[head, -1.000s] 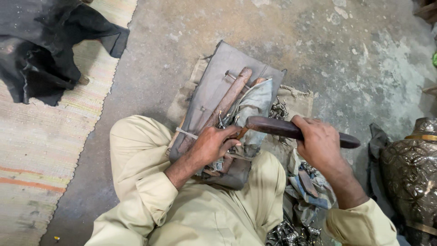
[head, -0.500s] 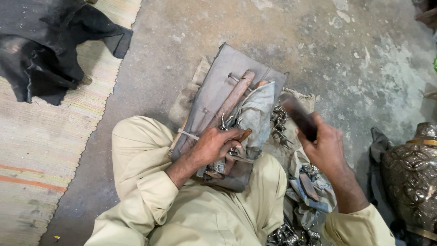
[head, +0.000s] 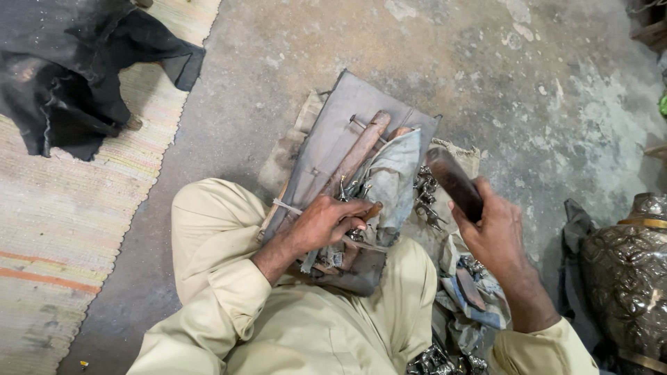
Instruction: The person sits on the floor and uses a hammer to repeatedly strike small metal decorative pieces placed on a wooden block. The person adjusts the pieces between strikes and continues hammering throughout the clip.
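Note:
I sit on the floor with a grey board (head: 326,139) leaning across my lap. My left hand (head: 326,222) presses a small tool with a brown wooden end (head: 373,210) against small metal pieces (head: 351,189) on the board, beside a long wooden bar (head: 356,156) and a grey-blue cloth (head: 396,173). My right hand (head: 495,232) grips a dark wooden mallet (head: 451,179), lifted and pointing away from me, to the right of the board. More small metal pieces (head: 425,194) lie under it.
A striped woven mat (head: 62,243) with a black cloth (head: 69,76) on it covers the left. An embossed metal vessel (head: 625,278) stands at the right edge. Rags and tools (head: 472,292) lie by my right knee. Bare concrete floor (head: 486,62) beyond.
My right hand has swung the mallet from lying flat across the work to raised and pointing away. My left hand has stayed on the small tool.

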